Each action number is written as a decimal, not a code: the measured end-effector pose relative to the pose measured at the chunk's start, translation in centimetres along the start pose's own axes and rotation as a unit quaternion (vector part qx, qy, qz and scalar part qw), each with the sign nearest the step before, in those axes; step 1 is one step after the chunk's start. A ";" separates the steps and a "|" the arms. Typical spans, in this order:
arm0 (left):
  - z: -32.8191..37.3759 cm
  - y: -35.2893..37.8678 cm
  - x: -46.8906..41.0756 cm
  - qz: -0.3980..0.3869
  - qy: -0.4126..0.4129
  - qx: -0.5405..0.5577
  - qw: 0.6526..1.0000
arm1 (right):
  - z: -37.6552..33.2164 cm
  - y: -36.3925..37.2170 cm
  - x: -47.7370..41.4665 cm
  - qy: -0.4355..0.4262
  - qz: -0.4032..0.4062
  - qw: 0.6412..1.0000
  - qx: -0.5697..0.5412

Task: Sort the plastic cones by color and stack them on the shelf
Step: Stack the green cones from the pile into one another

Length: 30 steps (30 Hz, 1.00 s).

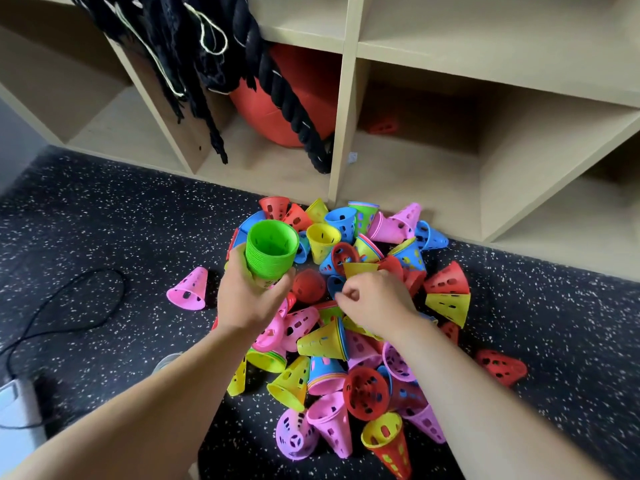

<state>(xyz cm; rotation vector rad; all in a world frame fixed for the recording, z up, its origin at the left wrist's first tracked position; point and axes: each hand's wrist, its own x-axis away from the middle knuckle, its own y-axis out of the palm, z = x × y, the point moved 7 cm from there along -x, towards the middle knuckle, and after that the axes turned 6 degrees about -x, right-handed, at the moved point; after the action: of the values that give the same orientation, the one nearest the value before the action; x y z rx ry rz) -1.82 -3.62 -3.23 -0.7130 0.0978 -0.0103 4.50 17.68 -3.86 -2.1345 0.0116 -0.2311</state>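
Observation:
A heap of plastic cones [332,341] in pink, yellow, blue, red and green lies on the dark speckled floor before a wooden shelf [341,140]. My left hand [249,299] grips a nested stack of green cones [272,251], wide end up, above the heap's left side. My right hand [375,303] reaches into the middle of the heap, fingers curled and pinching near a green cone [329,311]; whether it holds it is unclear. One red cone [382,126] lies inside the shelf compartment behind the heap.
A red ball [298,98] and thick black rope [277,88] fill the shelf compartment left of the divider. A lone pink cone [188,289] and a red cone [500,367] lie apart from the heap. A black cable [69,306] loops on the floor at left.

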 end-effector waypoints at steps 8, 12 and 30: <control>-0.7 -0.6 -0.2 -0.003 -0.002 0.004 1.000 | -1.0 4.0 -0.9 -0.014 -0.132 0.976 0.175; -1.2 -0.9 0.0 -0.005 -0.004 -0.008 1.000 | -0.2 3.9 -1.5 0.011 -0.120 0.982 0.148; 0.6 1.1 3.0 -0.084 0.047 -0.032 0.995 | 3.7 -5.7 3.8 0.211 0.160 0.832 -0.487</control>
<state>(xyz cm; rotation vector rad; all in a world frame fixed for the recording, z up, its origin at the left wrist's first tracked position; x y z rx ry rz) 1.22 -2.52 -3.70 -0.7843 0.1284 -0.2022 8.38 23.49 -0.41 -2.9769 0.9198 -0.5853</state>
